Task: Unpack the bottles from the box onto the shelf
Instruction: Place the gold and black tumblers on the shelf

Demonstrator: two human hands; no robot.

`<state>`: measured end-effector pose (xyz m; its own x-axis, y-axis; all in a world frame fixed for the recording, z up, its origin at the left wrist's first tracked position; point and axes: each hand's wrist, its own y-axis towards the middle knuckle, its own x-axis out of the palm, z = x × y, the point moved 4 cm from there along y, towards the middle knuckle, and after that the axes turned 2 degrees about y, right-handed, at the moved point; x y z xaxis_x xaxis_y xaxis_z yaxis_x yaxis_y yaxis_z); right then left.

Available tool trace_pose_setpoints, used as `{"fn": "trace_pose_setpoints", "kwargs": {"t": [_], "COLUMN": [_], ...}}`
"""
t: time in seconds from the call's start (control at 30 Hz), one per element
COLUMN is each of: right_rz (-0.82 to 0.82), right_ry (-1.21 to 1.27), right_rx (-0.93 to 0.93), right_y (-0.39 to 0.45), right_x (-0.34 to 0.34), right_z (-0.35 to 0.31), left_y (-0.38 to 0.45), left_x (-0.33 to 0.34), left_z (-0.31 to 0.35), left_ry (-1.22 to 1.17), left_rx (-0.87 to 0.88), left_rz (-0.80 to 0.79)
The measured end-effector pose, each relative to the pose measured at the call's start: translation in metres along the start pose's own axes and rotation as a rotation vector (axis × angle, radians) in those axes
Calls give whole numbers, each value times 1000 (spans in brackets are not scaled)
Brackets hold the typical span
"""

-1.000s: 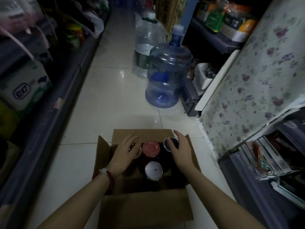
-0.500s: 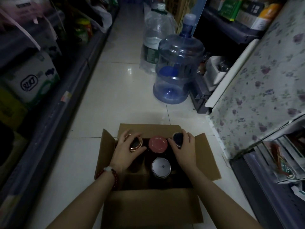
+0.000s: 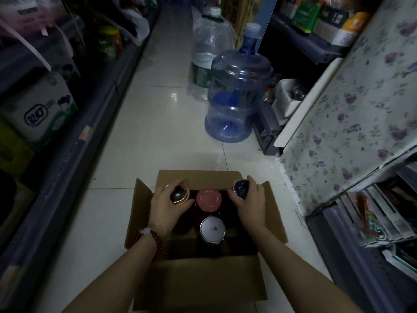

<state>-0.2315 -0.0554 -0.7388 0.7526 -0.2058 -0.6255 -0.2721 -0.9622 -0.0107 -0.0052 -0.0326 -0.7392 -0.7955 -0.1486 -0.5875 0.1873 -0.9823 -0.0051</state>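
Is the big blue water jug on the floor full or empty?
Empty, it seems. The big blue water jug stands upright and you can see straight through its clear walls to its bottom, with no water line showing.

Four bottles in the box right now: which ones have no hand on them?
The pink-capped bottle in the back row's middle and the silver-capped bottle in front of it. The left hand grips the copper-rimmed one; the right hand grips the dark-blue-capped one.

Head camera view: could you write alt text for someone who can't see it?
Two bare hands reach into an open cardboard box on a tiled floor, the left hand gripping a gold-rimmed dark bottle cap, the right hand a dark blue cap.
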Motion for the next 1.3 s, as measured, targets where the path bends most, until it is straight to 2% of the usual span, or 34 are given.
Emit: {"fn": "trace_pose_setpoints", "kwargs": {"t": [0.27,0.6,0.97,1.3], "right_rz": [-20,-18,43,102], "right_ry": [-29,-90,-15,3], "right_rx": [26,29,-29,-126], "right_y": [-27,-69,-71,-48], "right_x": [-65,-220,-409,-542], "right_z": [-65,-219,-410,-521], "left_y": [-22,-61,-55,-48], "left_x": [-50,-170,-306,-363], "left_z": [72,239,480,649], "left_ry": [-23,-79,-44,-127], "left_rx": [-55,-187,5,98], "left_rz": [14,4,-44,-21]}}
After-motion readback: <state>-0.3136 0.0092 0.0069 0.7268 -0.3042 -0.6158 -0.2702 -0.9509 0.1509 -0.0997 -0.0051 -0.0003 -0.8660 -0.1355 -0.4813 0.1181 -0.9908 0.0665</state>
